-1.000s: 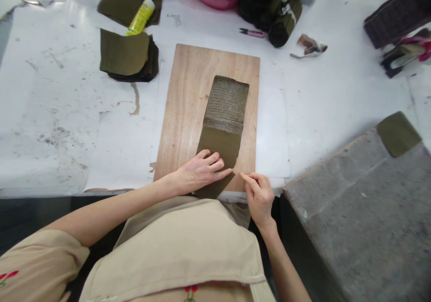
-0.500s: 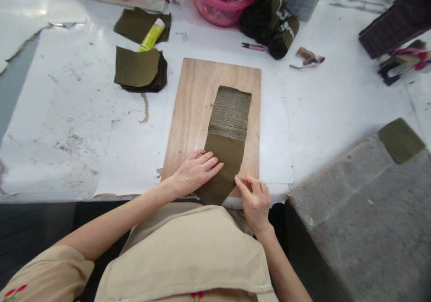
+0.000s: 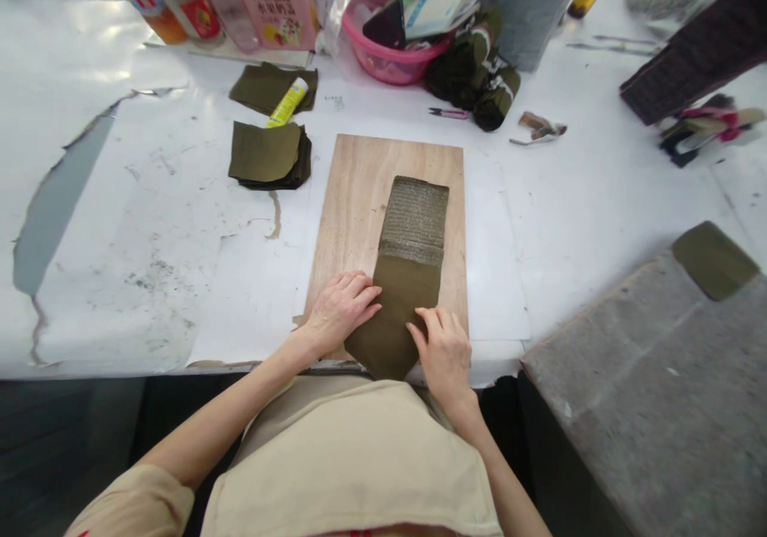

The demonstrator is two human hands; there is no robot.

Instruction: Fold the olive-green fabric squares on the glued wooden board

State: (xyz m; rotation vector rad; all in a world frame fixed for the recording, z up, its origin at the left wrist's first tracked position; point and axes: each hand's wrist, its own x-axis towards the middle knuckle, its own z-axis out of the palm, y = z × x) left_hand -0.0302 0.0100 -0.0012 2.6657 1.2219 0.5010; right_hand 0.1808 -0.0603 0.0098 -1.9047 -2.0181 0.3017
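step: looks like smoothing the olive cloth [image 3: 399, 305] flat | left hand [image 3: 341, 309]: fingers together, pressing its left edge | right hand [image 3: 440, 349]: palm down, lower right | cloth: on wooden board [image 3: 359, 201], meeting woven strip [image 3: 415, 211], overhanging the desk [image 3: 599, 185] | next: calls for even pressure and no creases

A craft workshop is shown: a stained, paper-covered surface [image 3: 599, 201] is laid with stacked olive fabric pieces [image 3: 267, 153], a yellow glue tube [image 3: 288, 103], small snips [image 3: 448, 113], a wooden board [image 3: 359, 201] and a pink basin [image 3: 383, 69] of supplies.
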